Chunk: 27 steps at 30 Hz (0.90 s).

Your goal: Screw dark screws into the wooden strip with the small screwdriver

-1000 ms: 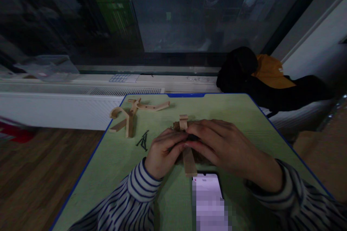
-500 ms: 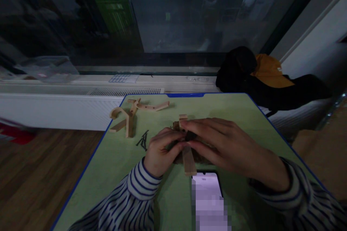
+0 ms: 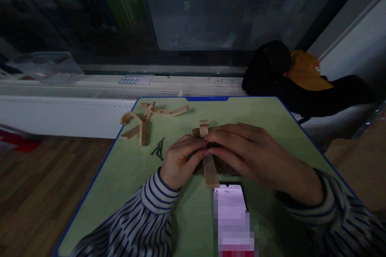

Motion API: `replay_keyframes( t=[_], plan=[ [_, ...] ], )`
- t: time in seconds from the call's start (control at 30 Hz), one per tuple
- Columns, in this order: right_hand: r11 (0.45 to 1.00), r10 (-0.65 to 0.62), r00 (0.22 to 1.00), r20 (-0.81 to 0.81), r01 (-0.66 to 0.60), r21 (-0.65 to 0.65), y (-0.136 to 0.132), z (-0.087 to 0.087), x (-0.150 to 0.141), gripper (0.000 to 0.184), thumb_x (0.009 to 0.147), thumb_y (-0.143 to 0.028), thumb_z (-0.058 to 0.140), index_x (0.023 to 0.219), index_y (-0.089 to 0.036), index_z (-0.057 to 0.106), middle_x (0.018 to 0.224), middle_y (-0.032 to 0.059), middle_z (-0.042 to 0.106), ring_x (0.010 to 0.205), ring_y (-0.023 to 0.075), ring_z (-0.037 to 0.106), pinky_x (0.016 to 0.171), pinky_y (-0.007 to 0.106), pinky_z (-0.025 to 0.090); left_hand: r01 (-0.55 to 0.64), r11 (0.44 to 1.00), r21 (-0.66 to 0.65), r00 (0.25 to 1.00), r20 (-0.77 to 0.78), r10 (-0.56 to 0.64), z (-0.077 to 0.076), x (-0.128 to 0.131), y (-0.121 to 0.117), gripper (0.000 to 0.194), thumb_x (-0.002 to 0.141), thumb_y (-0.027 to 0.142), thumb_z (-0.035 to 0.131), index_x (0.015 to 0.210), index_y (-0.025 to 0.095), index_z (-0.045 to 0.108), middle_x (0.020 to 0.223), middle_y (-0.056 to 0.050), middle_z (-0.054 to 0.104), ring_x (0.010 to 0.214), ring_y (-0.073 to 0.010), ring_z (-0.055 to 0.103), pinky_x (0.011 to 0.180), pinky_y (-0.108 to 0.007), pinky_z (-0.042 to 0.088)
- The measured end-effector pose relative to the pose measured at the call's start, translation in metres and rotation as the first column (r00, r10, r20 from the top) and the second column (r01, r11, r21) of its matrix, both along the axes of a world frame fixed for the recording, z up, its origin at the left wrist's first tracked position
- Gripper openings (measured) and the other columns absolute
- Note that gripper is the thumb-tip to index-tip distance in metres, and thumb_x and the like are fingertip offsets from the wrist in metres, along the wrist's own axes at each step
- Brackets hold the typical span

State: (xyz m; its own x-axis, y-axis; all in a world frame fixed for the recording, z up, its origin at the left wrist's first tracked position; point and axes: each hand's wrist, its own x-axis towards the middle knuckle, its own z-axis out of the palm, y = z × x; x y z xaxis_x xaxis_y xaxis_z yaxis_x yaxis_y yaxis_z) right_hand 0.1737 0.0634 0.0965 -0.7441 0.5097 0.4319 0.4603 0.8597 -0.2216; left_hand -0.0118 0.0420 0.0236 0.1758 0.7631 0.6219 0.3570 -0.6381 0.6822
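Note:
A pale wooden strip with a small block-like far end (image 3: pixel 211 172) lies lengthwise across a rough brown piece (image 3: pixel 229 166) that looks like bark or wood. My left hand (image 3: pixel 182 158) comes from the left, thumb and fingers closed in a pinch over the strip's middle. From the right, my right hand (image 3: pixel 244 148) curves over the strip, its fingertips and thumb meeting my left fingertips. Whatever sits between the fingertips is hidden. Several dark screws (image 3: pixel 158 149) lie in a loose pile left of my left hand.
Wooden hook-shaped pieces (image 3: pixel 143 126) rest at the table's far left. A phone (image 3: pixel 230 209) with a lit screen lies just in front of my hands. The green table (image 3: pixel 120 192) has a blue edge; beyond it stand a radiator (image 3: pixel 69 116), a dark bag and an orange cap (image 3: pixel 310 70).
My right fingers have drawn down closer to my left fingertips, closing the dark gap over the strip. The whole view has shifted slightly; the strip stays between my hands.

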Motion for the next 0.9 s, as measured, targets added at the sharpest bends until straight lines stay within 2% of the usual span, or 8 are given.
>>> replay_keyframes(
  t=[0.17, 0.37, 0.6, 0.7, 0.9],
  plan=[
    [1.000, -0.005, 1.000, 0.002, 0.005, -0.025, 0.0006, -0.0011, -0.0014, 0.027, 0.089, -0.029, 0.051, 0.113, -0.019, 0.053, 0.111, 0.0057, 0.062, 0.100, 0.0189, 0.058, 0.083, 0.034, 0.049, 0.003, 1.000, -0.010, 1.000, -0.003, -0.003, 0.0023, 0.0009, -0.0003, 0.011, 0.080, 0.016, 0.061, 0.088, 0.016, 0.068, 0.084, -0.006, 0.071, 0.078, -0.0160, 0.063, 0.070, -0.029, 0.051],
    [1.000, -0.011, 1.000, -0.010, 0.011, 0.015, 0.0002, -0.0015, -0.0024, 0.027, 0.089, -0.029, 0.051, 0.114, -0.019, 0.054, 0.108, 0.0057, 0.063, 0.097, 0.0190, 0.059, 0.081, 0.035, 0.050, -0.031, 0.999, 0.017, 0.999, 0.043, 0.030, 0.0006, 0.0015, -0.0004, 0.015, 0.074, 0.016, 0.067, 0.089, 0.015, 0.067, 0.079, -0.005, 0.070, 0.073, -0.0148, 0.061, 0.067, -0.027, 0.051],
    [0.995, 0.062, 0.997, -0.041, -0.065, -0.076, -0.0008, 0.0035, 0.0013, 0.040, 0.090, -0.024, 0.048, 0.130, -0.020, 0.041, 0.126, 0.0057, 0.055, 0.112, 0.0148, 0.051, 0.093, 0.033, 0.044, -0.059, 0.998, 0.004, 0.998, 0.017, 0.059, 0.0009, 0.0003, -0.0014, 0.011, 0.076, 0.018, 0.066, 0.087, 0.017, 0.067, 0.083, -0.006, 0.071, 0.080, -0.0175, 0.064, 0.073, -0.031, 0.052],
    [0.992, 0.098, 0.994, -0.048, -0.102, -0.077, -0.0002, 0.0034, 0.0023, 0.037, 0.090, -0.020, 0.046, 0.128, -0.019, 0.044, 0.126, 0.0056, 0.055, 0.116, 0.0144, 0.049, 0.096, 0.035, 0.041, -0.055, 0.999, 0.001, 0.998, 0.014, 0.055, 0.0000, -0.0002, -0.0016, 0.013, 0.077, 0.018, 0.066, 0.090, 0.017, 0.067, 0.085, -0.005, 0.071, 0.082, -0.0165, 0.063, 0.074, -0.030, 0.051],
    [0.997, 0.045, 0.997, -0.059, -0.048, -0.057, 0.0015, 0.0024, 0.0001, 0.028, 0.091, -0.022, 0.046, 0.118, -0.020, 0.052, 0.116, 0.0056, 0.062, 0.107, 0.0165, 0.056, 0.090, 0.035, 0.047, 0.010, 0.999, -0.036, 1.000, 0.013, -0.010, -0.0017, -0.0015, -0.0003, 0.015, 0.080, 0.016, 0.062, 0.095, 0.018, 0.067, 0.090, -0.005, 0.070, 0.083, -0.0152, 0.062, 0.075, -0.030, 0.050]
  ],
)
